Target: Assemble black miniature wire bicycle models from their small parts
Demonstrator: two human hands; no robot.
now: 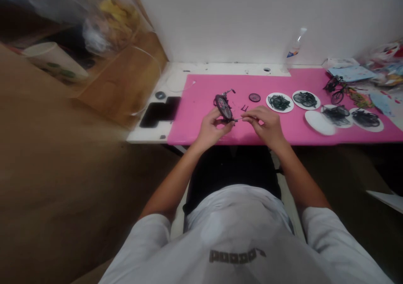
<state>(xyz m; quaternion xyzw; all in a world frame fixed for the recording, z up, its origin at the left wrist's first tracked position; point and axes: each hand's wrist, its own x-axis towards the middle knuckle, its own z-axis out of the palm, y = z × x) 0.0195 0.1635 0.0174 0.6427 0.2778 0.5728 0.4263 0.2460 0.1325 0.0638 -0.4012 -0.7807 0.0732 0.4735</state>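
My left hand grips a small, partly built model bicycle from below, its dark spoked wheel facing up and to the right. The handlebar end points away from me. My right hand pinches a thin metal rod, whose tip meets the near end of the bicycle beside my left thumb. Whether the rod is a screwdriver I cannot tell, as the fingers hide its other end. Just beyond the hands, a loose wheel and small dark parts lie on the pink mat.
White plates with dark parts, such as this plate, stand to the right near an empty white plate. Farther right is another model bicycle. A plastic bottle stands by the wall; a black phone-like object lies left.
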